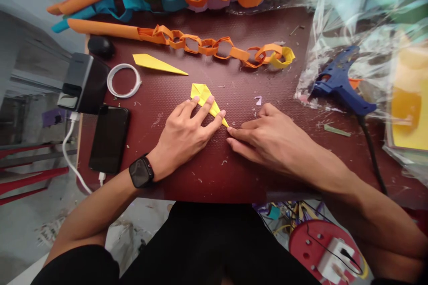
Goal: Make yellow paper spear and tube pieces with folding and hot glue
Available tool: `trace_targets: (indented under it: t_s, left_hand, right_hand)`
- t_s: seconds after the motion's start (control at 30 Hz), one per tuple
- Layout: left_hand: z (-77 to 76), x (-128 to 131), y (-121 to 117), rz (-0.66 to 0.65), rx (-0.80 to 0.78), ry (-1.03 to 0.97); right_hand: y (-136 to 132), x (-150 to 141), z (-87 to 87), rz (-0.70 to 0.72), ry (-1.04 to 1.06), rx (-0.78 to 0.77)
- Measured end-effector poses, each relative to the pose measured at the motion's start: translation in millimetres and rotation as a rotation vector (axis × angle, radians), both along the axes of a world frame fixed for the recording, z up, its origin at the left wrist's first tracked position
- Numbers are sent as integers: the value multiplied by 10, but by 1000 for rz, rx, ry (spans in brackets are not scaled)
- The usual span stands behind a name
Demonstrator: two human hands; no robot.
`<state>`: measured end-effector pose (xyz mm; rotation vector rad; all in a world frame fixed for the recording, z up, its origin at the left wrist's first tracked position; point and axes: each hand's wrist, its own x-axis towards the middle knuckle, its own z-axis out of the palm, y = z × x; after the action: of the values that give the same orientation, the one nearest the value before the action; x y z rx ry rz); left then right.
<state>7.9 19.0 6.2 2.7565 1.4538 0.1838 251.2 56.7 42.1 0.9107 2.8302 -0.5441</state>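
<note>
Head view: the folded paper (201, 91) lies slantwise under my left hand (187, 127), wide end away from me, point towards my right hand (274, 136). My left hand is wide, its fingertips spread along the folds and pressing down; my right holds nothing, thumb and forefinger a narrow gap apart, the forefinger seeming to touch the point. I judge it to weigh almost nothing: crisp, fairly stiff where the layers stack, easily creased or bent at the thin tip, and apt to skid under a light touch. I'd take it by both long sides near the wide end, sparing the tip. Beyond it lies a second piece (158, 64), and farther off a chain (200, 47) runs across, limiting lifts that way. Leftward, the tape (110, 81) and phone (109, 140) hem me in; rightward, past a scrap (258, 99), sits the glue gun (344, 87), its cord trailing beyond my right forearm. Bare surface (214, 182) spreads towards me, ending at the near edge, so that's my easiest room for sliding or turning.
</note>
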Motion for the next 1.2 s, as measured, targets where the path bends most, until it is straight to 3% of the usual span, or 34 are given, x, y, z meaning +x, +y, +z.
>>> trace_targets:
  t_s: [0.37,0.77,0.93,1.2]
  left_hand:
    - [-9,4,-6,0,68,38]
    - [-17,4,-5,10,35,-6]
    - [-26,5,1,8,17,-5]
    - [-31,8,-8,10,39,3]
  right_hand:
    - [16,158,-41,47,62,34]
    - [-73,-21,65,39,-219,53]
    - [-70,-72,63,35,-165,116]
    - [-57,45,-26,-49,-86,60]
